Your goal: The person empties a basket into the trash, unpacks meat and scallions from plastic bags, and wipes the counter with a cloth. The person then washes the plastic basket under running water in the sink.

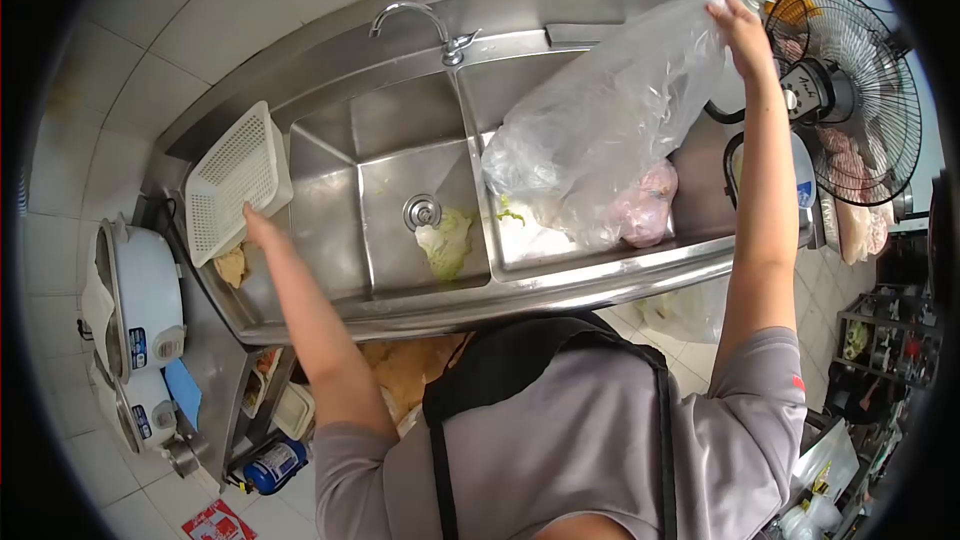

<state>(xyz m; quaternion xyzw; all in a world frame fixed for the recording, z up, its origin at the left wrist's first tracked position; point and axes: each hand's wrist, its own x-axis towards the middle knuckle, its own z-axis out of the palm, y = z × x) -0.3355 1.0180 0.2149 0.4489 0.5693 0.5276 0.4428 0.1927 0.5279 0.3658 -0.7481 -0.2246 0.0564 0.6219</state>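
Note:
My right hand [744, 35], raised at the far right of the sink, is closed on the upper end of a large clear plastic bag [610, 105]. The bag hangs into the right basin, its lower end spread there. A pink bundle in plastic [648, 205] lies against the bag's lower end; I cannot tell what is inside. My left hand [260, 228] grips the near rim of a white perforated basket [232, 180], which leans tilted at the sink's left end. A pale green leaf [446, 242] lies beside the drain in the left basin.
The steel faucet [425, 25] rises behind the basins' divider. A black desk fan [845, 90] stands at the right, near my right forearm. A yellowish cloth-like piece [232, 267] lies below the basket. White rice-cooker-like appliances [150, 305] stand at the left.

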